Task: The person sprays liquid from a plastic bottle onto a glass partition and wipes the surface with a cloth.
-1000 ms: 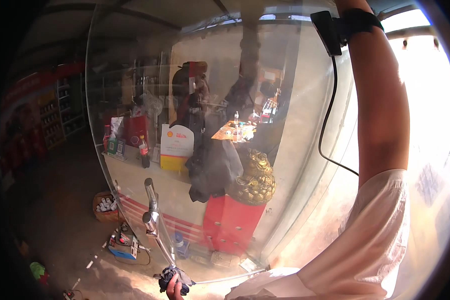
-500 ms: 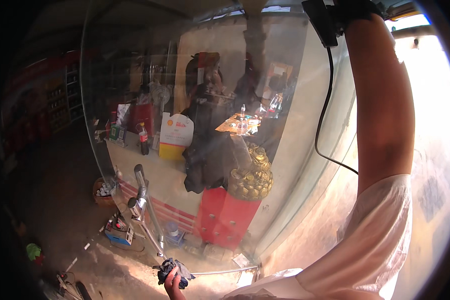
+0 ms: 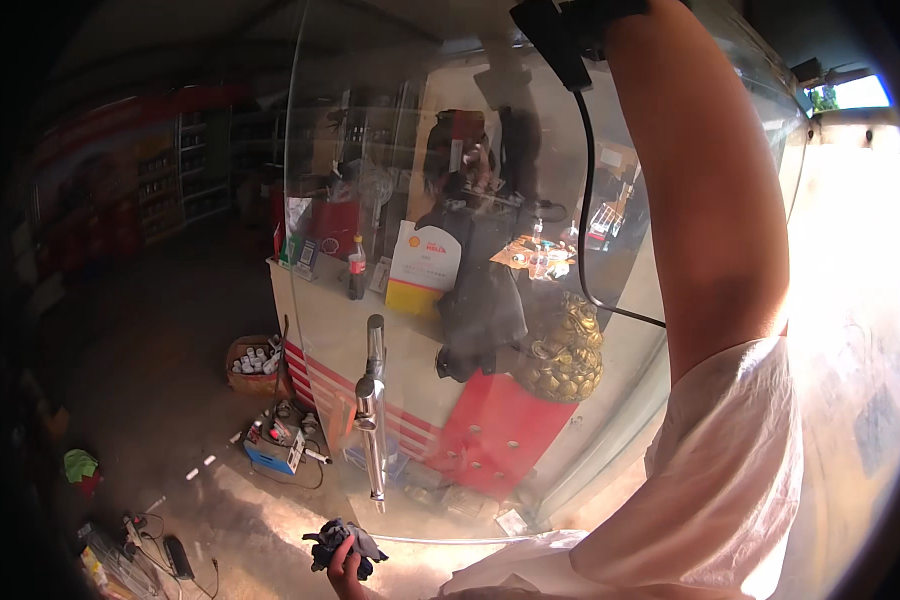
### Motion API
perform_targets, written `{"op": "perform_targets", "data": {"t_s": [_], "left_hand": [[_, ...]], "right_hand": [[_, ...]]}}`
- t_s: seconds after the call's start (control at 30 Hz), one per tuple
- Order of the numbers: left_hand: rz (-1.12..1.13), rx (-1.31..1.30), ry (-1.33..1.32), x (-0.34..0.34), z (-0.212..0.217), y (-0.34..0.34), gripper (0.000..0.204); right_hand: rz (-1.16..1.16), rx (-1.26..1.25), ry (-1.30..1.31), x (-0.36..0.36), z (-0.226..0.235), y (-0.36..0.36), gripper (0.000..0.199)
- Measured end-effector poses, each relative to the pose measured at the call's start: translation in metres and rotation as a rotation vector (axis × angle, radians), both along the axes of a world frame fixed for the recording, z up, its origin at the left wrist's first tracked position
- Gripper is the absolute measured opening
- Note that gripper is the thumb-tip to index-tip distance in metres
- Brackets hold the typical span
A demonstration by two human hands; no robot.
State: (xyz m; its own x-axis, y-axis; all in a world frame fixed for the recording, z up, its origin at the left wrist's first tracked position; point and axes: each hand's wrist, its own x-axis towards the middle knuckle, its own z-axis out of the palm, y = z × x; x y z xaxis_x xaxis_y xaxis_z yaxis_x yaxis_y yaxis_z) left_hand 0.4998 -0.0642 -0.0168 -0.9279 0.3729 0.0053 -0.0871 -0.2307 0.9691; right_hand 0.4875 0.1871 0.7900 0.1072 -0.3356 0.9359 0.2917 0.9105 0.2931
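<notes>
Bunched in my left hand, low in the picture, is a crumpled dark blue-grey cloth. The fingers are curled round it, just below the metal handle of a large glass door. My right forearm reaches up in front of the glass, with a black device strapped at the wrist and a black cable hanging from it. The right hand itself is cut off by the top edge, so what it touches is hidden.
Through the glass show a white counter with a cola bottle, a yellow-and-white sign, a gold ornament and a red stand. On the floor at left are a basket of small containers, a blue box and cables.
The view has turned left, so the door, handle and counter appear farther right. My right arm stays raised and sits farther left in the picture. The left hand keeps the cloth.
</notes>
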Motion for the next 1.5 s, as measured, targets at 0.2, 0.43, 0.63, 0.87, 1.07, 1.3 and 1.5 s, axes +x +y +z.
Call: {"op": "perform_targets", "data": {"t_s": [0.2,0.43,0.63,0.87,1.07,1.3,1.5], "left_hand": [[0.018,0.573,-0.283,-0.021,-0.027,-0.022,0.028],[0.076,-0.244,0.632,-0.018,-0.002,-0.009,0.028],[-0.225,-0.007,-0.038,-0.013,0.02,0.011,0.028],[-0.154,0.082,-0.029,0.0,0.009,0.049,0.028],[-0.188,0.076,-0.111,0.007,0.013,0.06,0.043],[-0.215,0.064,-0.161,0.015,0.01,0.071,0.063],[-0.238,0.011,-0.19,0.011,-0.007,0.066,0.08]], "right_hand": [[0.006,0.021,-0.081,-0.052,-0.028,-0.028,0.046],[-0.1,0.087,0.08,0.053,0.008,0.046,0.042],[-0.156,-0.057,0.274,0.177,0.017,0.132,0.048],[-0.069,-0.17,0.262,0.25,0.008,0.168,0.046],[-0.07,-0.144,0.118,0.243,0.018,0.158,0.049],[0.039,-0.24,0.021,0.253,0.03,0.162,0.049],[-0.113,-0.275,0.105,0.256,0.031,0.168,0.049]]}}
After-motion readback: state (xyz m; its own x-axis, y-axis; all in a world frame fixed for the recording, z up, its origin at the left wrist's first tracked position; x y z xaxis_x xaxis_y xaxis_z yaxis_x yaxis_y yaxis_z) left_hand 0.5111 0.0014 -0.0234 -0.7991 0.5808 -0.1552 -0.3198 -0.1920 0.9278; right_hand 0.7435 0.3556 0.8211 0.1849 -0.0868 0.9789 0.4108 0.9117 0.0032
